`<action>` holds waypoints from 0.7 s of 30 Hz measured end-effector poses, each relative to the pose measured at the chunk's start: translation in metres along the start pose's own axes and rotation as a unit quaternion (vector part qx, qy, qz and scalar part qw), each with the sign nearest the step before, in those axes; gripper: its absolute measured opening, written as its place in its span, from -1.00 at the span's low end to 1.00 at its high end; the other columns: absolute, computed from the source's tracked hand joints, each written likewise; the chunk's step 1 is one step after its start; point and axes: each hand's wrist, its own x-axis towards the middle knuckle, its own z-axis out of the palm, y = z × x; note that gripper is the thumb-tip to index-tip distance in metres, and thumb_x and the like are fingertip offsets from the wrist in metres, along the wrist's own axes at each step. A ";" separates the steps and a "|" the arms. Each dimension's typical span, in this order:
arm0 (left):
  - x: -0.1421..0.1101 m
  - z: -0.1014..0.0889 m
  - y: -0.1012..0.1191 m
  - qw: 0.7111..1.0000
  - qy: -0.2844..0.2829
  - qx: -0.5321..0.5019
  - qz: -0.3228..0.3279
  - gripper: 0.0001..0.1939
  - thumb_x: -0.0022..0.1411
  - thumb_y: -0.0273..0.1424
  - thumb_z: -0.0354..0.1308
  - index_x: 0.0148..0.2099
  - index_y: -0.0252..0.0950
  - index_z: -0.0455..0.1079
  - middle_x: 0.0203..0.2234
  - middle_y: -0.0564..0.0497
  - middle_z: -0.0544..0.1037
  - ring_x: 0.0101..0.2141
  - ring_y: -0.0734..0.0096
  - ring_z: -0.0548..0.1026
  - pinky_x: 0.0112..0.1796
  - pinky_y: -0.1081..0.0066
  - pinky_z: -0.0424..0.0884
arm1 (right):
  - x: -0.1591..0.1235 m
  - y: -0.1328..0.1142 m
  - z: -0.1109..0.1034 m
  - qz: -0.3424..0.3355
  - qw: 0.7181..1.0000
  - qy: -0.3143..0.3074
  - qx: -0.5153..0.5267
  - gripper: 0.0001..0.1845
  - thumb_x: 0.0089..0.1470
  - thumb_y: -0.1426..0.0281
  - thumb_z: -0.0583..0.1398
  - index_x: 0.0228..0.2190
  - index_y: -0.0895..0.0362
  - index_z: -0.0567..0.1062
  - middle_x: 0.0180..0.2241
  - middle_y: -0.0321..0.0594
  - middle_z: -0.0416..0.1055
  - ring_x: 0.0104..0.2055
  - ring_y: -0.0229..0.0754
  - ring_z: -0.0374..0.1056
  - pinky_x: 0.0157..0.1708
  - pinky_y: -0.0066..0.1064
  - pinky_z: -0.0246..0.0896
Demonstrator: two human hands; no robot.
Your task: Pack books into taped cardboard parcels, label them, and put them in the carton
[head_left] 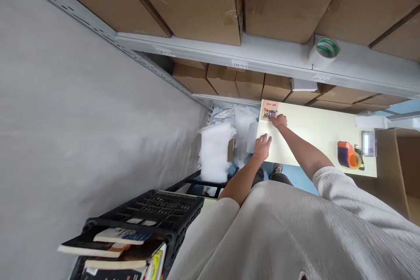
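Observation:
A small pink book with a colourful picture on its cover lies flat at the far left corner of the pale table. My right hand is at the book's lower right corner, its fingers bent and pressed together on that edge. Closer to me, my left hand rests on the table's left end with its fingers apart and a ring on one of them. Nothing is in the left hand. Just beyond that end hangs a white sheet.
An orange tape dispenser sits at the table's right end. White foam wrap is piled left of the table. Cardboard boxes fill the shelves ahead, where a tape roll stands. A black crate with books is at lower left.

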 end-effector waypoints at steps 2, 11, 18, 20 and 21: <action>0.000 0.001 -0.002 1.000 0.000 0.011 0.003 -0.07 0.23 -0.55 0.17 0.60 -0.15 0.10 0.57 -0.21 0.12 0.53 -0.09 0.05 0.46 -0.09 0.02 | 0.004 -0.010 0.008 0.103 0.994 0.019 -0.013 -0.33 0.07 0.07 0.45 0.08 0.20 0.52 0.18 0.32 0.42 0.24 0.30 0.39 0.21 0.17 0.32; 0.001 0.009 -0.007 0.999 0.017 0.040 0.021 -0.13 0.27 -0.56 0.21 0.58 -0.18 0.15 0.55 -0.22 0.12 0.50 -0.08 0.08 0.43 -0.05 0.08 | 0.018 -0.030 0.016 0.195 0.979 0.050 0.027 -0.08 -0.24 0.16 0.62 0.10 0.12 0.42 0.22 0.35 0.39 0.33 0.37 0.30 0.24 0.22 0.23; 0.003 0.012 -0.010 0.996 0.014 0.082 0.025 -0.12 0.28 -0.55 0.20 0.59 -0.19 0.11 0.56 -0.25 0.12 0.49 -0.07 0.11 0.41 -0.05 0.13 | 0.010 -0.043 -0.002 0.160 0.987 -0.029 -0.017 -0.44 0.15 0.29 0.42 0.08 0.07 0.33 -0.04 -0.02 0.59 0.08 0.11 0.48 0.24 0.07 0.09; 0.002 0.012 -0.010 0.996 0.016 0.081 0.026 -0.12 0.28 -0.54 0.21 0.59 -0.17 0.11 0.55 -0.24 0.13 0.49 -0.07 0.11 0.41 -0.05 0.12 | 0.009 -0.038 -0.011 0.117 0.993 -0.020 0.002 -0.70 0.23 0.32 0.33 -0.05 0.04 0.40 -0.10 -0.08 0.61 0.03 0.08 0.48 0.21 0.03 0.14; 0.002 0.011 -0.011 0.996 0.017 0.081 0.026 -0.13 0.29 -0.54 0.21 0.59 -0.18 0.12 0.55 -0.25 0.13 0.49 -0.08 0.11 0.41 -0.05 0.12 | 0.009 -0.032 -0.018 0.097 0.995 -0.011 0.018 -0.80 0.26 0.32 0.30 -0.12 0.03 0.43 -0.12 -0.09 0.61 0.01 0.07 0.49 0.18 -0.02 0.18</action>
